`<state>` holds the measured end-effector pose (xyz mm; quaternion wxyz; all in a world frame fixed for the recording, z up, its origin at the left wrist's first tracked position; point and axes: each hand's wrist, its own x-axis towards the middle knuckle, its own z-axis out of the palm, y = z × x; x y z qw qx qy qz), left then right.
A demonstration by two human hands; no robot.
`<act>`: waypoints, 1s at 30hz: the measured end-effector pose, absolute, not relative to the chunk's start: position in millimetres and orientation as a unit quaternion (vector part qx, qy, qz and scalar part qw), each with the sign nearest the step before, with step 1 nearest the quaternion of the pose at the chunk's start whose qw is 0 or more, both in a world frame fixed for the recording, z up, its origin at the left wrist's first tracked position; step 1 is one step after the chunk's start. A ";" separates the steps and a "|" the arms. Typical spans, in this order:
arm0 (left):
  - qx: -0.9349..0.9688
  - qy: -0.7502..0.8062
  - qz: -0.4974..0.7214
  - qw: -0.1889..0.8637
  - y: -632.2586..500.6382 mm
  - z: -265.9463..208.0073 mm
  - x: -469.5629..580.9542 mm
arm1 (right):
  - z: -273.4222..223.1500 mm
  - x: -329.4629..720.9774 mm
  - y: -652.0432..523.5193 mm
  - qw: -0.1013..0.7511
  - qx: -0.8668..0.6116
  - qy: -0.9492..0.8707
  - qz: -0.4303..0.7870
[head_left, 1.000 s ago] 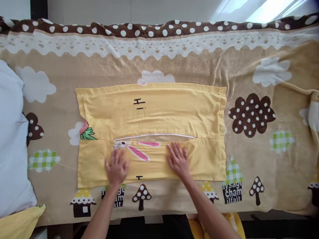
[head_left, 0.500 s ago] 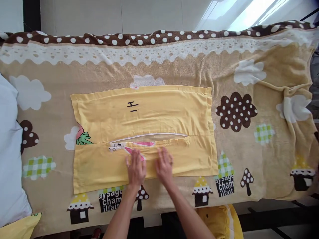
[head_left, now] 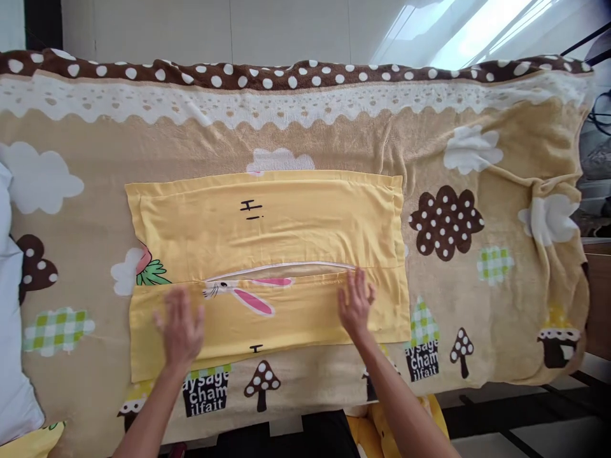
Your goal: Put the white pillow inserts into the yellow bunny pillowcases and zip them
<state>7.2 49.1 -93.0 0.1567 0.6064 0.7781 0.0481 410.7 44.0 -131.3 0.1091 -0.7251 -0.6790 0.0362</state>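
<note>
A yellow pillowcase lies flat across the beige patterned blanket. Along its middle runs a gaping slit with a white zipper edge; a rabbit print with pink ears sits just below it. My left hand, slightly blurred, is over the lower left part of the pillowcase with its fingers spread. Near the slit's right end, my right hand has its fingers apart, at the lower right part of the cloth. Neither hand holds anything. Whether the left palm touches the cloth I cannot tell.
A white pillow lies at the left edge, with a piece of yellow cloth below it. Yellow plush-looking items are by the blanket's near edge. Folds bunch the blanket at the right. Tiled floor lies beyond the far edge.
My hands have moved apart over the pillowcase: the left one toward its left side, the right one toward its right side. The view has shifted slightly.
</note>
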 end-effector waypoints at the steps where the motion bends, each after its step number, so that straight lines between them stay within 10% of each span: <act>1: 0.639 0.747 0.050 0.177 63.0 -96.1 33.1 | -130.3 381.9 60.7 0.118 -0.707 -0.695 0.056; 8: 0.722 0.659 0.055 0.203 179.7 -131.2 135.3 | -144.7 279.3 175.3 0.074 -0.605 -0.769 0.194; 23: 0.646 0.739 0.107 0.156 273.7 -132.9 -11.3 | -161.2 432.1 228.3 0.079 -0.802 -0.591 0.040; 30: 0.645 0.742 0.129 0.129 270.8 -147.0 -15.6 | -137.7 206.9 218.5 0.082 -0.429 -0.874 0.211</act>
